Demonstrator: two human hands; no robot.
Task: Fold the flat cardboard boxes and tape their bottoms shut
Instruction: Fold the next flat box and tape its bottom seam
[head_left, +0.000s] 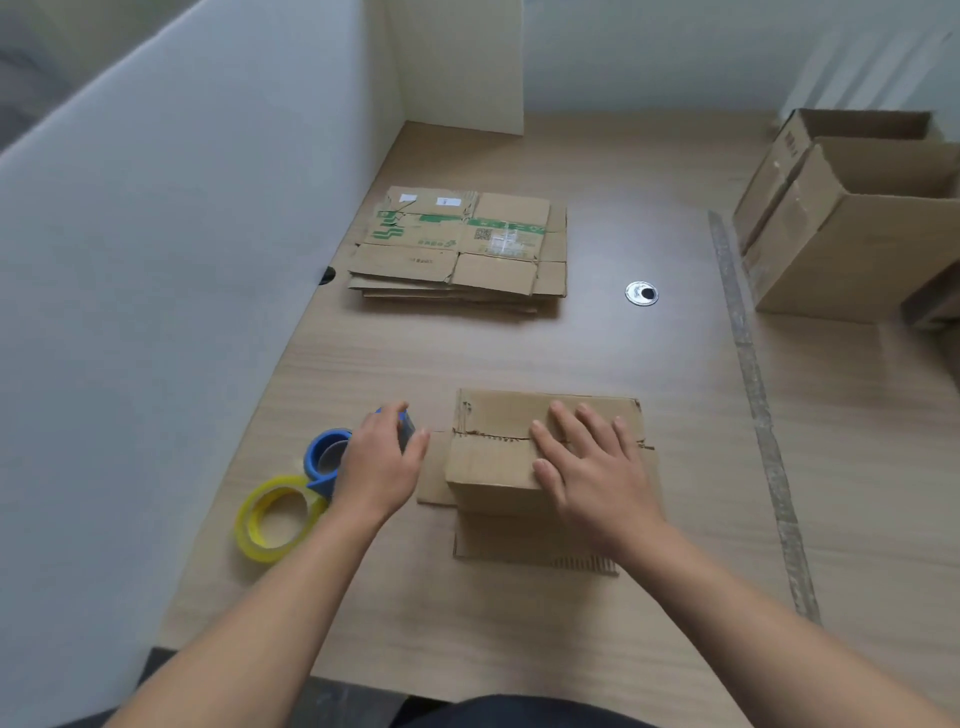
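**Nearly at the taping step: one hand pins the box flaps, the other takes the dispenser**

A person's two bare forearms reach over a wooden desk (519, 353). A small cardboard box (493, 462) sits upside down toward the desk's near edge. Its bottom flaps are folded shut and meet at a ragged seam (488, 435) across the top. The right hand (587, 462) lies on the box with fingers straight and spread, pressing the flaps flat. Just left of the box, the left hand (379, 457) curls its fingers over a blue tape dispenser (324, 457). A yellow roll of tape (275, 519) stands just beside the dispenser, toward the desk's left edge.

The box looks like thin corrugated board, light and fairly stiff, with worn edges. Its flaps would probably spring up if the pressing hand lifted, and so light a box could slide on the smooth desktop. A flat palm beside the seam seems the best hold, leaving the seam itself free for tape.

The left hand hides most of the dispenser, so its cutter and any loaded tape cannot be made out. The right hand covers the right half of the seam. The box's inside is out of sight. A stack of flat boxes (457, 249) lies toward the far left corner, its green printing too blurred to read. Open assembled boxes (852, 218) at the far right corner are cut off by the frame.
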